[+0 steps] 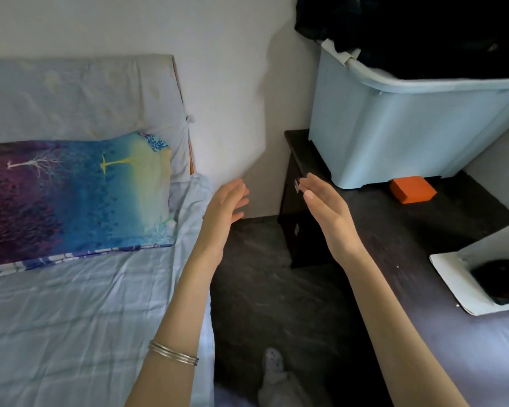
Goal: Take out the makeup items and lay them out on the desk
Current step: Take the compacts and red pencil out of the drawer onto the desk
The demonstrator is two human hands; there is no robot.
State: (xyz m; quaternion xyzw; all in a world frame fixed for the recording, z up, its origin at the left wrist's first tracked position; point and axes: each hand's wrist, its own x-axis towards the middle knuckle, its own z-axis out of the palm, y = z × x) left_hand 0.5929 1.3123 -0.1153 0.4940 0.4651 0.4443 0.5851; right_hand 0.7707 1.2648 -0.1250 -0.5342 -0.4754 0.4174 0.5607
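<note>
My left hand [225, 205] and my right hand [325, 205] are both raised in front of me, fingers straight, palms facing each other, holding nothing. They hover over the dark floor between the bed and a dark desk [379, 230]. The right hand's fingertips are close to a small metal drawer handle [296, 185] on the desk's side; whether they touch it I cannot tell. At the right edge a white open box [453, 277] holds a dark item [501, 284]. No makeup items are plainly visible.
A pale blue plastic bin [409, 127] filled with dark clothes stands on the desk's far end, with an orange block [412, 190] beside it. The bed [71, 304] with a colourful pillow [71, 195] lies on the left. A slipper [274, 374] sits on the floor.
</note>
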